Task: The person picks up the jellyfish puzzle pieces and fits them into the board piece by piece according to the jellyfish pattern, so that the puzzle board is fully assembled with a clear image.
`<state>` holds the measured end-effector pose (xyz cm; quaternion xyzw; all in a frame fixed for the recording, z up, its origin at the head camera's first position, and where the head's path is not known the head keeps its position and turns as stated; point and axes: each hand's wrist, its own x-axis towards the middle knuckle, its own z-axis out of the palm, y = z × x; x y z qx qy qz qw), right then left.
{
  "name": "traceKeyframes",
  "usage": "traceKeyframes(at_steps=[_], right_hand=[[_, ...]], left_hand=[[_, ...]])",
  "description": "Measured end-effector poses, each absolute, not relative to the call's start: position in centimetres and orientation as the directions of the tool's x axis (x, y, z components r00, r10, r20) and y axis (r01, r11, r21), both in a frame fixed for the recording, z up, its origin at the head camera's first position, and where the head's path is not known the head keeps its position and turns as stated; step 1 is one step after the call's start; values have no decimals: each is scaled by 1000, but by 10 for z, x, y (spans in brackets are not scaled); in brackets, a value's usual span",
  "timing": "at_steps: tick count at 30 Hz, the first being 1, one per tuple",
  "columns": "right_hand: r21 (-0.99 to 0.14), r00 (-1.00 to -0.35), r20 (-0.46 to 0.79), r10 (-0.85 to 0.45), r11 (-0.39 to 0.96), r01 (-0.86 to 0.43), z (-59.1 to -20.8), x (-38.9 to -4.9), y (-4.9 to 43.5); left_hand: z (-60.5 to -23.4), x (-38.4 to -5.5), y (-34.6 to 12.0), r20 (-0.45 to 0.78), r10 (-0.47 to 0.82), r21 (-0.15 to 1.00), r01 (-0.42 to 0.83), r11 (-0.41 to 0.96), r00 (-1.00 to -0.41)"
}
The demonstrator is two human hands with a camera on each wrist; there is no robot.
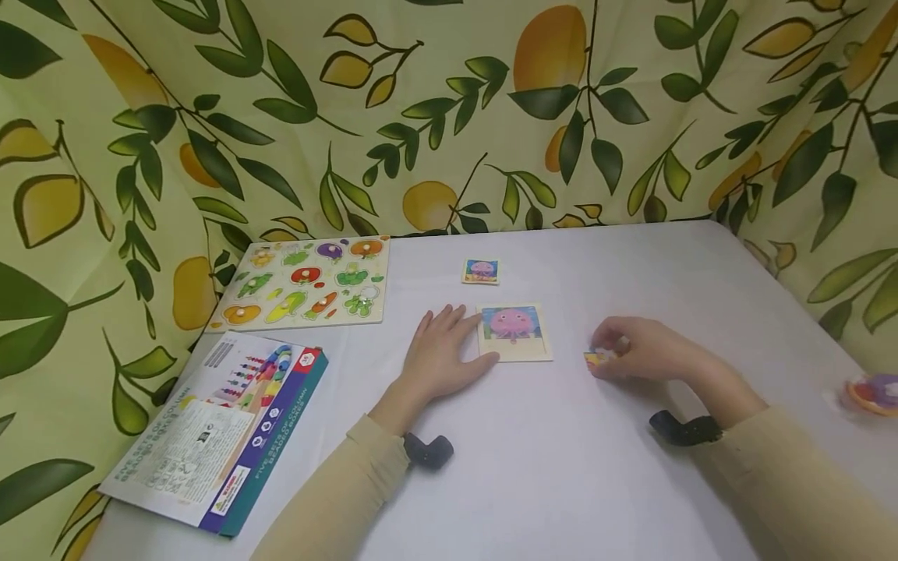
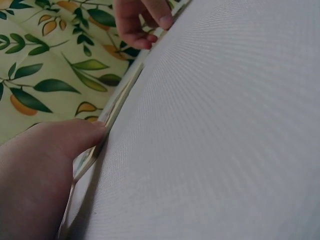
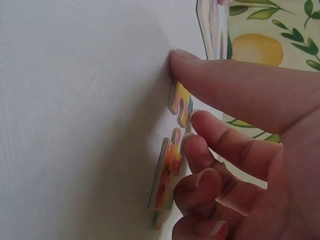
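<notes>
A square wooden puzzle board (image 1: 515,352) with a pink octopus picture lies mid-table. My left hand (image 1: 442,354) rests flat beside it with fingers spread, the thumb at its lower left corner. In the left wrist view that thumb (image 2: 85,135) lies on the board's edge. To the right of the board, my right hand (image 1: 645,351) bends over small jigsaw pieces. Its thumb and fingertips pinch a yellow-orange jigsaw piece (image 3: 180,100) close to the tabletop. A red and yellow jigsaw piece (image 3: 167,172) stands out below it, near the curled fingers.
A small octopus picture card (image 1: 481,271) lies behind the board. At the left are a vegetable peg puzzle (image 1: 302,284) and a bead-toy box (image 1: 224,428). A colourful object (image 1: 873,393) is at the right edge. Patterned cloth (image 1: 449,117) hangs behind the table.
</notes>
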<state>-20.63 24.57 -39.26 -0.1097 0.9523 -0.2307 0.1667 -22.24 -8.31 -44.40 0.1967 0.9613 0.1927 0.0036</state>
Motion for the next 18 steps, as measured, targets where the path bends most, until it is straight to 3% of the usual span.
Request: traceKeyframes(at_steps=[18], right_hand=[[-544, -938, -229, -259, 833, -98, -398, -208, 231]], left_hand=[[-448, -224, -85, 88, 382, 374, 386, 843, -920]])
